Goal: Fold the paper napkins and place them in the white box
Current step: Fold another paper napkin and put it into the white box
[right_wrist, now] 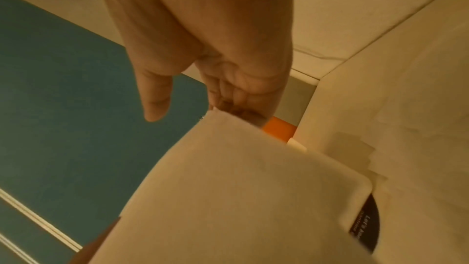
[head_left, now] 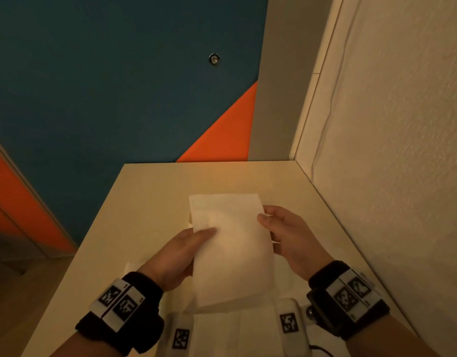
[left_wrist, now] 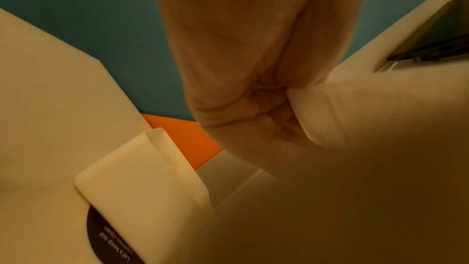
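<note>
White napkin between left hand and right hand

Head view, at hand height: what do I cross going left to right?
Left hand gripping the napkin's left edge → paper napkin held above the table → right hand pinching its right edge → textured wall.

Bare hands, black wrist straps, white blocks with black-and-white square markers
</note>
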